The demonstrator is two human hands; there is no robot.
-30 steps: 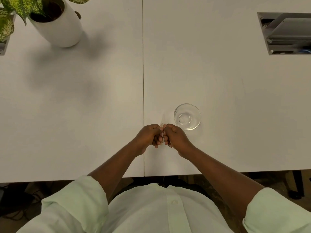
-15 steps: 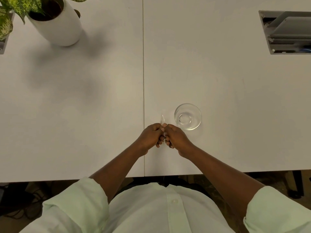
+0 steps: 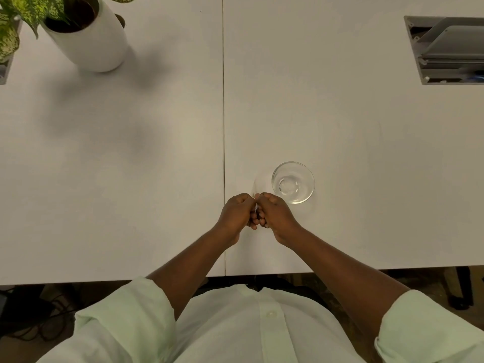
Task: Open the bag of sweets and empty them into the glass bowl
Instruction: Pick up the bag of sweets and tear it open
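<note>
An empty clear glass bowl (image 3: 293, 182) stands on the white table (image 3: 366, 158), just right of the centre seam. My left hand (image 3: 237, 213) and my right hand (image 3: 275, 213) are pressed together in front of the bowl, a little to its left, fingers closed. Between the fingertips they pinch a small clear bag of sweets (image 3: 256, 196); only a thin transparent sliver shows, the rest is hidden inside the hands. No sweets can be made out.
A white pot with a green speckled plant (image 3: 86, 35) stands at the far left. A grey recessed cable box (image 3: 450, 48) sits in the table at the far right. The table's near edge runs just before my body.
Both hands have stayed together at the same spot, shifting only slightly. The sliver of bag that stood up above the fingertips half a second ago now shows less.
</note>
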